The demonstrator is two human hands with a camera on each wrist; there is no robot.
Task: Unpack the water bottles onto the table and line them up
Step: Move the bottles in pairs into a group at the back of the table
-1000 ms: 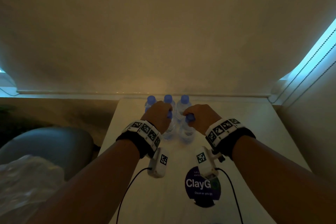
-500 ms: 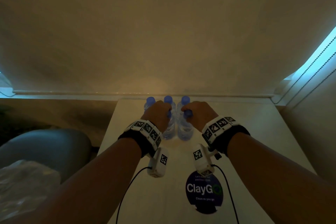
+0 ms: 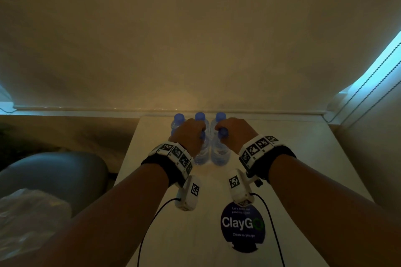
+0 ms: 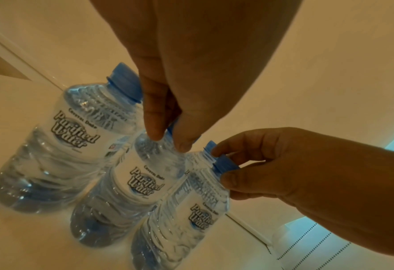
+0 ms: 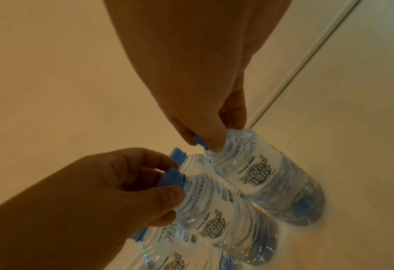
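Clear water bottles with blue caps stand upright at the far end of the white table (image 3: pixel 303 158). Three caps show in the back row (image 3: pixel 199 116). In front of them, my left hand (image 3: pixel 196 134) pinches the cap of one bottle (image 3: pixel 201 155), and my right hand (image 3: pixel 223 131) pinches the cap of the bottle (image 3: pixel 220 155) beside it. Both bottles stand on the table, close together. The left wrist view shows my left hand (image 4: pixel 168 140) on its bottle (image 4: pixel 145 182) and another bottle (image 4: pixel 53 146) to its left. In the right wrist view, my right hand (image 5: pixel 203 144) holds its bottle (image 5: pixel 260 173).
A round dark ClayGo sticker (image 3: pixel 243 225) lies on the near part of the table. A grey chair (image 3: pixel 54 171) with crumpled plastic wrap (image 3: pixel 28 219) sits left of the table. A drawn blind (image 3: pixel 195 50) hangs behind the table, and a wall (image 3: pixel 373 158) stands at the right.
Both hands have moved the two front bottles away from me, up close to the back row and nearer to each other. The grips on the caps are unchanged.
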